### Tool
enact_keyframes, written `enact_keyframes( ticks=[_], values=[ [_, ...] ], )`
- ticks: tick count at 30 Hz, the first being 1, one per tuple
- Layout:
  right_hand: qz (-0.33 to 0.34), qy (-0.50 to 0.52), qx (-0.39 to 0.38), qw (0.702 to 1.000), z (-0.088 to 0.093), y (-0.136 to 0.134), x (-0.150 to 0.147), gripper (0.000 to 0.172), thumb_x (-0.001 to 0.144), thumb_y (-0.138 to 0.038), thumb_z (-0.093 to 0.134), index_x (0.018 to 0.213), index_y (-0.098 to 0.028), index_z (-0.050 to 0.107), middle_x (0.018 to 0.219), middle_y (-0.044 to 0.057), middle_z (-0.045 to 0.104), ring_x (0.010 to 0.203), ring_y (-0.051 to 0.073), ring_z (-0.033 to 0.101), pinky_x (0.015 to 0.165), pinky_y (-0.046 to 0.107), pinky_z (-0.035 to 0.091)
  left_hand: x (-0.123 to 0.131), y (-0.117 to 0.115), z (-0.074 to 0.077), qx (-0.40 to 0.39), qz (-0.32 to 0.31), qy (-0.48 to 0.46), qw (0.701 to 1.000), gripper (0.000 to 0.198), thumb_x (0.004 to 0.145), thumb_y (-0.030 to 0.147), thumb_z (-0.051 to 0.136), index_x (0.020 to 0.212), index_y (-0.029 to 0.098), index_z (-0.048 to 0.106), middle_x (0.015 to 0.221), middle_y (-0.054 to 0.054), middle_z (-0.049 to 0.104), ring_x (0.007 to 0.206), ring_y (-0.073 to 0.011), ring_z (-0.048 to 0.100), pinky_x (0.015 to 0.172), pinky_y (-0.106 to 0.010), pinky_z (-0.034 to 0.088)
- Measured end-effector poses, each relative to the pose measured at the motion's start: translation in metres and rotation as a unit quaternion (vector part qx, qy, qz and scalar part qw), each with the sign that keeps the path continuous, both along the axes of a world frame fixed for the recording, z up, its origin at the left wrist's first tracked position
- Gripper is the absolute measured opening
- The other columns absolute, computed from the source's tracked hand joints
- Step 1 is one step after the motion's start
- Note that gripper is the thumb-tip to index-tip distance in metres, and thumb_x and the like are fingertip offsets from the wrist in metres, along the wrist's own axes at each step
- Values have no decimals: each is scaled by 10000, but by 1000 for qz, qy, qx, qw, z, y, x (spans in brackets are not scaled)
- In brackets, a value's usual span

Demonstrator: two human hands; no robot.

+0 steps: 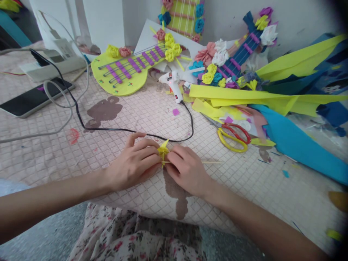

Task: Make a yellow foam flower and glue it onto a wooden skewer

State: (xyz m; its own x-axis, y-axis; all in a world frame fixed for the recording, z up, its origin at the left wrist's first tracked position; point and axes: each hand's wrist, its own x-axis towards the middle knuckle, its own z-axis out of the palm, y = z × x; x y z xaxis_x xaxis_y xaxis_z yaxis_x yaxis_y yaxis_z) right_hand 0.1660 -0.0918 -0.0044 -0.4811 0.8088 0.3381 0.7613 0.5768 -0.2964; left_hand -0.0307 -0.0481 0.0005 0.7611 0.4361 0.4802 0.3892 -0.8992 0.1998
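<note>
Your fingers [152,149] pinch a yellow flower piece [163,150] — matt and soft-looking, foam or paper; which cannot be told. The stick [212,162] showing past your right hand [187,170] looks like bare pale wood. Desk [130,108] cover: pink, embossed in small squares, stained brown. Scissors [234,137]: glossy plastic handles. Glue gun [174,85]: smooth white plastic. Yellow sheets [272,98] — matt throughout.

The folded piece [163,150] is bright yellow. The padded cover [114,152] beneath it is pale pink, with a diamond grid and brown stains. At two o'clock from the piece, the scissors [233,135] have red and yellow handles. At eleven o'clock, the guitar cutout [127,83] is yellow with purple bars. At twelve o'clock, the glue gun [174,85] is white and its cord [122,129] black. At six o'clock, the cloth [122,239] is pale with pink flowers.
</note>
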Motion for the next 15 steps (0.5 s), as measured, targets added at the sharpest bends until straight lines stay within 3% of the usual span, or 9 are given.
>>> enact_keyframes(
  ticks=[5, 15],
  values=[
    [-16, -2, -9, 1000, -1, -1, 0, 130, 875, -260, 488, 803, -169, 548, 838, 44, 549, 729, 150, 496, 645, 279, 421, 0, 0, -2, 8, -1, -4, 1000, 61, 860, 161, 550, 905, 201, 562, 873, 19, 676, 977, -168, 569, 1022, -448, 286],
    [-23, -60, 84, 994, 4, 0, 5, 229, 897, -231, 455, 705, -178, 569, 737, 16, 530, 666, 123, 481, 597, 253, 392, 5, 3, -2, 30, 0, -14, 999, 50, 859, 187, 563, 902, 214, 570, 892, 19, 682, 997, -182, 567, 1013, -460, 296]
  ],
)
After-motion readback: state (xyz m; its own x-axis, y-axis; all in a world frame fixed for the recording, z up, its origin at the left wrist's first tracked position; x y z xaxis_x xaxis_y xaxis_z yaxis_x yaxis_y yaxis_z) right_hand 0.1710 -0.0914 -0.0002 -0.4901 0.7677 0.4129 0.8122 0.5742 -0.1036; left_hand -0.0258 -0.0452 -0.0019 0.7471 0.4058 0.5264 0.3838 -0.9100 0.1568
